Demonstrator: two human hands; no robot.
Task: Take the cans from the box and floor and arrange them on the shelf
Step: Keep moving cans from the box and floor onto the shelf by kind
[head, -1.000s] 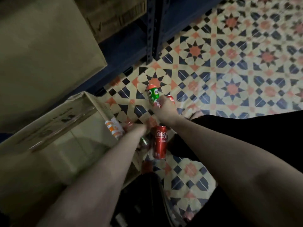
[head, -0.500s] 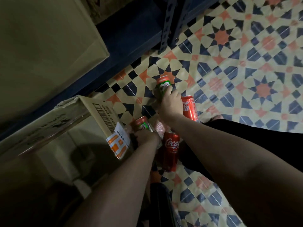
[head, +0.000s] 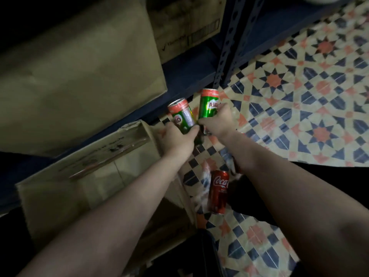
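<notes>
Left hand (head: 177,136) was clenched around the lower half of a green metal drink can with an orange-red top (head: 182,115), fingers wrapped round it, can tilted top-left. Right hand (head: 218,120) gripped a second green can with an orange top (head: 208,103) low on its body, can near upright; the two cans sat just beside each other. Both forearms reached forward, hands raised in front of the dark blue metal shelf (head: 189,74). Open brown cardboard box (head: 83,176) lay below and left of the left hand. A red cola can (head: 218,191) lay on its side on the patterned tile floor (head: 299,100), between the two forearms, well behind the hands. Large closed cardboard cartons (head: 79,66) sat on the shelf beyond the left hand.

Versus half a second earlier: both hands had lifted off the floor, each with its green can. The second red can by the right hand was no longer visible.
</notes>
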